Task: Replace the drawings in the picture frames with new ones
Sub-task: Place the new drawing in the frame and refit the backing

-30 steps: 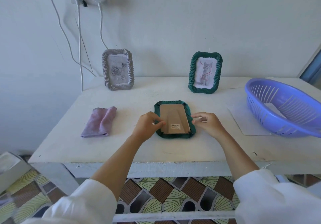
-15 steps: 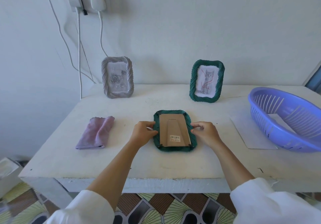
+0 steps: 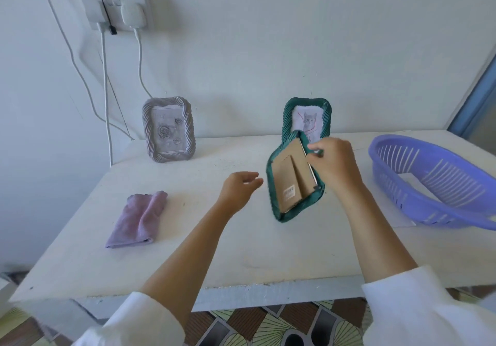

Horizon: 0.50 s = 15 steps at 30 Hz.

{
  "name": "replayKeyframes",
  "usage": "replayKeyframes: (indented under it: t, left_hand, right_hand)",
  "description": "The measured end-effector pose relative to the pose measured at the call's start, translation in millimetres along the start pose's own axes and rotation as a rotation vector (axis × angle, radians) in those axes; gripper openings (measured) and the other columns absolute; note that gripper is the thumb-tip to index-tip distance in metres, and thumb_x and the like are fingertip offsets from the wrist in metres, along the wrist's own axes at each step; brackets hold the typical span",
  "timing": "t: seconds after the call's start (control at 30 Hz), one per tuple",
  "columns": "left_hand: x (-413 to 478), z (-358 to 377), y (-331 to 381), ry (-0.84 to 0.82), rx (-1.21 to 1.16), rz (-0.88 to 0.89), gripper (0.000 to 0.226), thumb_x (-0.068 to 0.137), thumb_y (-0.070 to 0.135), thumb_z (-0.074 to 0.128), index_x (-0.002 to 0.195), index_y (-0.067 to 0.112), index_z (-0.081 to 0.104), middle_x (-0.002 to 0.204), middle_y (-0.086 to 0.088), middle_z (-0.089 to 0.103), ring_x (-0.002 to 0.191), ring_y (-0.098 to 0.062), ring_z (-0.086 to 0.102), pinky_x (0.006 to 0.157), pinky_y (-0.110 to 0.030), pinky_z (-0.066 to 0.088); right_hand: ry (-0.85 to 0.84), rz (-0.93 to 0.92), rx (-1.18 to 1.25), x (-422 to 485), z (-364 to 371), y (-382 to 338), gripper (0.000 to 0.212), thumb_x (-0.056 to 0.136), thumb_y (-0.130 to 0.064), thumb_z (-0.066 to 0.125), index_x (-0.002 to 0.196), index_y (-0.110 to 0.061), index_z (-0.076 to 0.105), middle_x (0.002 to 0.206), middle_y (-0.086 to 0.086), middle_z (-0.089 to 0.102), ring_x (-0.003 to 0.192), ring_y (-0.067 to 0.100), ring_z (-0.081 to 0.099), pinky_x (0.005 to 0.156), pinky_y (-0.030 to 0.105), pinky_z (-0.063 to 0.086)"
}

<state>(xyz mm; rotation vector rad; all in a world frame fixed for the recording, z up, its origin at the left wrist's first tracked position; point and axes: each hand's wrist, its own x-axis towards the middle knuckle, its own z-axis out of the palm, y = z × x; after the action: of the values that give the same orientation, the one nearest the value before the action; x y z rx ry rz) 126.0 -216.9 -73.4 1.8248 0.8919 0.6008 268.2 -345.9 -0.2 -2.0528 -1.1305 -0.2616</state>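
Now — green woven frame with brown cardboard back (image 3: 294,182) is gripped tilted by right hand (image 3: 332,166) | left hand (image 3: 237,190) is held loosely open — empty, beside it.

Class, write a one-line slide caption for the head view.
Right hand lifts green frame back-side up; left hand hovers open beside it.

Both arms wear white long sleeves, left sleeve (image 3: 139,321) and right sleeve (image 3: 418,310), pushed up so the forearms are bare. Left hand (image 3: 239,190) and right hand (image 3: 332,163): bare, fabric plain, unmarked.
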Motion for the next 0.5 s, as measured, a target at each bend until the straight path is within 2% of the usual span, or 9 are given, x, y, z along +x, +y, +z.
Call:
replayKeyframes:
  t: [0.03, 0.07, 0.1, 0.17, 0.23, 0.3, 0.33, 0.43, 0.5]
  left_hand:
    - [0, 1, 7, 0.019, -0.073, 0.014, 0.036, 0.089, 0.024, 0.059, 0.121, 0.006, 0.060, 0.113, -0.007, 0.065, 0.092, -0.020, 0.062, 0.088, -0.034, 0.053]
    - [-1, 1, 14, 0.030, -0.176, 0.011, 0.034, 0.090, 0.023, 0.058, 0.119, 0.004, 0.062, 0.106, -0.007, 0.066, 0.085, -0.017, 0.061, 0.079, -0.029, 0.055]
    - [-2, 0, 21, 0.036, -0.284, -0.003, 0.031, 0.091, 0.022, 0.057, 0.114, 0.003, 0.063, 0.096, -0.005, 0.066, 0.078, -0.015, 0.060, 0.070, -0.023, 0.056]
    - [-4, -4, 30, 0.040, -0.433, -0.037, 0.021, 0.092, 0.023, 0.056, 0.106, 0.008, 0.063, 0.084, -0.003, 0.063, 0.071, -0.014, 0.059, 0.057, -0.017, 0.055]
    - [-6, -8, 30, 0.049, -0.455, -0.063, 0.015, 0.092, 0.023, 0.055, 0.104, 0.014, 0.060, 0.082, -0.003, 0.062, 0.070, -0.016, 0.060, 0.055, -0.018, 0.055]
    - [-9, -14, 26, 0.050, -0.427, -0.105, 0.015, 0.093, 0.023, 0.054, 0.103, 0.014, 0.060, 0.085, -0.006, 0.063, 0.074, -0.018, 0.062, 0.059, -0.021, 0.056]
    - [-11, -16, 24, 0.036, -0.429, -0.123, 0.015, 0.093, 0.023, 0.054, 0.101, 0.012, 0.062, 0.086, -0.007, 0.065, 0.076, -0.019, 0.064, 0.060, -0.022, 0.056]
    - [-13, -22, 16, -0.003, -0.445, -0.125, 0.018, 0.092, 0.018, 0.055, 0.088, 0.006, 0.068, 0.078, -0.003, 0.069, 0.071, -0.016, 0.067, 0.056, -0.020, 0.056]
    - [-14, -26, 10, 0.044, -0.397, -0.143, 0.015, 0.090, 0.010, 0.058, 0.094, 0.000, 0.068, 0.076, -0.003, 0.069, 0.067, -0.013, 0.066, 0.051, -0.016, 0.054]
  right_hand:
    - [-0.040, -0.043, -0.089, 3, -4, -10, 0.017, 0.077, 0.000, 0.053, 0.078, 0.013, 0.063, 0.076, 0.031, 0.060, 0.075, 0.046, 0.054, 0.061, 0.036, 0.046]
    - [-0.098, -0.086, -0.180, 5, -5, -21, 0.017, 0.077, 0.000, 0.050, 0.065, 0.009, 0.042, 0.062, 0.023, 0.050, 0.065, 0.041, 0.045, 0.051, 0.031, 0.034]
    - [-0.164, -0.125, -0.256, 4, -3, -32, 0.020, 0.077, 0.000, 0.048, 0.058, -0.007, 0.049, 0.055, 0.013, 0.037, 0.060, 0.034, 0.037, 0.048, 0.031, 0.024]
    - [-0.277, -0.178, -0.323, -4, 6, -50, 0.021, 0.076, 0.002, 0.045, 0.057, -0.007, 0.039, 0.053, 0.005, 0.024, 0.061, 0.029, 0.033, 0.047, 0.031, 0.020]
    - [-0.348, -0.209, -0.286, -13, 19, -56, 0.019, 0.077, 0.001, 0.047, 0.058, -0.003, 0.045, 0.058, 0.008, 0.035, 0.063, 0.032, 0.041, 0.052, 0.030, 0.030]
    - [-0.374, -0.231, -0.178, -17, 31, -58, 0.016, 0.081, -0.005, 0.052, 0.073, 0.007, 0.061, 0.077, 0.015, 0.058, 0.072, 0.033, 0.056, 0.062, 0.038, 0.046]
    - [-0.394, -0.234, -0.114, -19, 34, -59, 0.018, 0.082, -0.008, 0.055, 0.079, 0.005, 0.066, 0.083, 0.018, 0.063, 0.074, 0.032, 0.059, 0.067, 0.040, 0.049]
    - [-0.492, -0.198, 0.103, -20, 44, -56, 0.022, 0.084, -0.013, 0.056, 0.070, 0.000, 0.068, 0.076, 0.021, 0.066, 0.062, 0.022, 0.056, 0.060, 0.030, 0.043]
    - [-0.497, -0.132, 0.228, -20, 50, -45, 0.017, 0.085, -0.016, 0.060, 0.078, -0.007, 0.073, 0.081, 0.010, 0.072, 0.061, 0.010, 0.057, 0.057, 0.017, 0.042]
